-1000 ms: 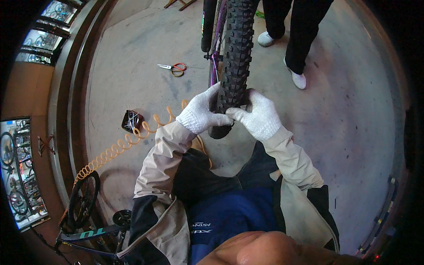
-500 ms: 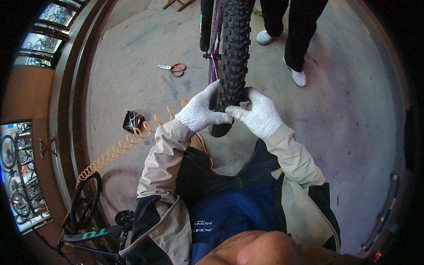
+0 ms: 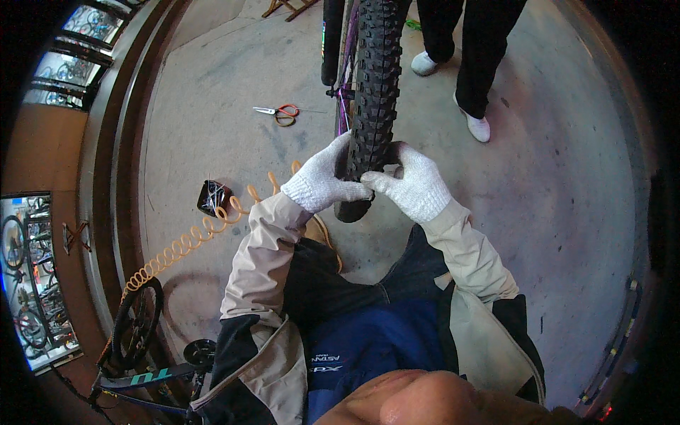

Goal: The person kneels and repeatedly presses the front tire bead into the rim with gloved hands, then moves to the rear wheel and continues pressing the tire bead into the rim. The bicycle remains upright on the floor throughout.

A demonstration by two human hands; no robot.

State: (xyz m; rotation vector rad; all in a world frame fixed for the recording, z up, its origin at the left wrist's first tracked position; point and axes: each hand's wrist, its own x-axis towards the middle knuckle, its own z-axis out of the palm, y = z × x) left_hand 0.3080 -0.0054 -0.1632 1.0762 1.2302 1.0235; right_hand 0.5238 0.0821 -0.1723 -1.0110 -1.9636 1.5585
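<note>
A black knobbly bicycle tyre [image 3: 375, 78] stands upright in front of me, running away toward the top of the view. My left hand [image 3: 328, 177], in a white knit glove, grips the tyre's left side, its thumb laid across the tread. From the right, my right hand [image 3: 413, 180], gloved alike, closes round the tyre with its thumb on the tread close to the left thumb. The fingertips of both hands are hidden behind the tyre. Left of the wheel, part of a purple bicycle frame [image 3: 345, 106] shows.
Scissors [image 3: 285, 113] with red handles lie on the concrete floor. A small dark box of thin pieces [image 3: 213, 197] sits beside a coiled orange hose [image 3: 190, 241]. Another bicycle's wheel [image 3: 136, 322] is at lower left. A person's legs in black trousers [image 3: 483, 64] stand ahead right.
Both hands keep their hold on the tyre in nearly the same place. The view shifts very slightly.
</note>
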